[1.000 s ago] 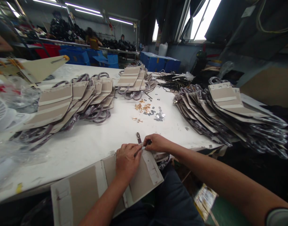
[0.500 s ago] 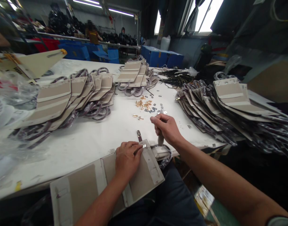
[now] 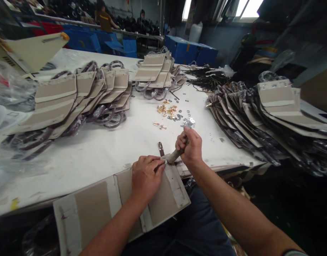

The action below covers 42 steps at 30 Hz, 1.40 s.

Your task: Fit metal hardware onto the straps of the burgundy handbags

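Observation:
A beige panel with pale strips (image 3: 94, 204) lies across my lap and the table edge. My left hand (image 3: 147, 176) presses on its upper part, fingers curled around a small dark item that is mostly hidden. My right hand (image 3: 189, 145) is closed around a greyish tool with a thick rounded end (image 3: 175, 155), which rests at the panel's top edge just right of my left fingertips. A dark strap with a metal fitting (image 3: 160, 148) sticks out beyond that edge. Gold fittings (image 3: 167, 110) and silver plates (image 3: 189, 122) lie scattered farther up the table.
Stacks of beige panels with wrapped handles stand at left (image 3: 55, 92), back centre (image 3: 149, 67) and right (image 3: 277, 94) of the white table (image 3: 99, 153). Dark straps (image 3: 203, 80) lie behind. Blue boxes (image 3: 182, 48) and a person (image 3: 104, 19) are in the background.
My right hand has turned and lowered the tool's thick end onto the panel's edge beside my left fingers. The camera view has tilted down somewhat; my left hand keeps its place on the panel.

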Each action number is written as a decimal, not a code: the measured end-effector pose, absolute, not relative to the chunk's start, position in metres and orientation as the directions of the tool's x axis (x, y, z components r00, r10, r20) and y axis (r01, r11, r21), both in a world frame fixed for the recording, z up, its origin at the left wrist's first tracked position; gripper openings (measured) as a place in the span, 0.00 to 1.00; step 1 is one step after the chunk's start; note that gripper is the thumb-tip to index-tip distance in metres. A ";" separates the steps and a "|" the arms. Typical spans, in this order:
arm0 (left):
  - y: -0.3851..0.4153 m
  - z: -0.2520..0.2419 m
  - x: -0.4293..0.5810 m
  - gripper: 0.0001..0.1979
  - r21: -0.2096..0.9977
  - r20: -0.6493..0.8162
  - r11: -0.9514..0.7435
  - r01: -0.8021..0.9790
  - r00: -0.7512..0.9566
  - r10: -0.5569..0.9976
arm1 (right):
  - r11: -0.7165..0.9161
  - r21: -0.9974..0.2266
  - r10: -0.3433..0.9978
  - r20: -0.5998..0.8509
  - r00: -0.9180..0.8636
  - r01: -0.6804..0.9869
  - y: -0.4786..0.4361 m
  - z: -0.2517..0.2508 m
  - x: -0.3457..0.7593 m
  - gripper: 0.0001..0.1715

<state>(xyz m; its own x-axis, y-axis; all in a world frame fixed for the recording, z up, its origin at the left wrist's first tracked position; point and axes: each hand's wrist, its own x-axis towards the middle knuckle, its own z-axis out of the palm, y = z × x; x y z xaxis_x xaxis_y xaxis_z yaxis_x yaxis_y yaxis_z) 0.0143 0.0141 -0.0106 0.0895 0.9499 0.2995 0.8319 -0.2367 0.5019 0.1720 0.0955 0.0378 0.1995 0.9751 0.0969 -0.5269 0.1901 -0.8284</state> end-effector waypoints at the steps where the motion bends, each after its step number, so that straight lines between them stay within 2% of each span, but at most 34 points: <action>1: 0.015 -0.011 0.014 0.07 0.504 0.302 -0.241 0.829 0.092 0.949 | 0.202 -0.835 0.974 0.119 0.190 -0.511 0.095 0.037 0.171 0.29; 4: 0.016 -0.012 0.014 0.06 0.511 0.307 -0.257 0.820 0.106 0.946 | 0.246 -0.877 0.969 0.211 0.131 -0.412 0.087 0.036 0.163 0.28; 8: 0.016 -0.012 0.013 0.06 0.498 0.312 -0.263 0.826 0.112 0.944 | 0.339 -0.933 0.931 0.351 -0.095 -0.124 0.071 0.045 0.151 0.26; 11: 0.017 -0.013 0.008 0.09 0.509 0.307 -0.251 0.824 0.099 0.947 | 0.353 -0.935 0.907 0.348 -0.237 -0.022 0.060 0.053 0.150 0.27; 14: 0.019 -0.012 0.000 0.13 0.502 0.307 -0.282 0.818 0.136 0.942 | 0.247 -0.968 0.938 0.250 -0.241 -0.043 0.057 0.051 0.158 0.28; 17: 0.025 -0.007 -0.005 0.13 0.402 0.269 -0.274 0.874 0.173 0.947 | 0.180 -0.978 0.970 0.194 -0.148 -0.108 0.059 0.045 0.168 0.29; 19: 0.031 -0.004 -0.005 0.13 0.375 0.219 -0.239 0.896 0.165 0.962 | 0.193 -0.967 0.977 0.205 -0.058 -0.166 0.060 0.047 0.173 0.31; 23: 0.038 -0.001 -0.003 0.12 0.415 0.134 -0.185 0.891 0.141 0.981 | 0.322 -0.917 0.946 0.321 0.042 -0.236 0.060 0.068 0.171 0.31; 26: 0.040 -0.001 -0.002 0.12 0.423 0.126 -0.169 0.890 0.127 0.984 | 0.350 -0.908 0.932 0.362 -0.010 -0.232 0.058 0.074 0.163 0.31; 32: 0.038 -0.003 -0.003 0.12 0.441 0.117 -0.139 0.887 0.097 0.988 | 0.265 -0.958 0.957 0.275 -0.094 -0.105 0.060 0.049 0.152 0.30; 37: 0.038 -0.006 -0.004 0.11 0.434 0.150 -0.165 0.886 0.109 0.983 | 0.315 -0.933 0.938 0.334 -0.092 -0.176 0.061 0.049 0.157 0.29; 42: 0.038 -0.003 -0.003 0.12 0.443 0.129 -0.147 0.884 0.100 0.987 | 0.305 -0.942 0.945 0.318 -0.076 -0.142 0.058 0.043 0.158 0.27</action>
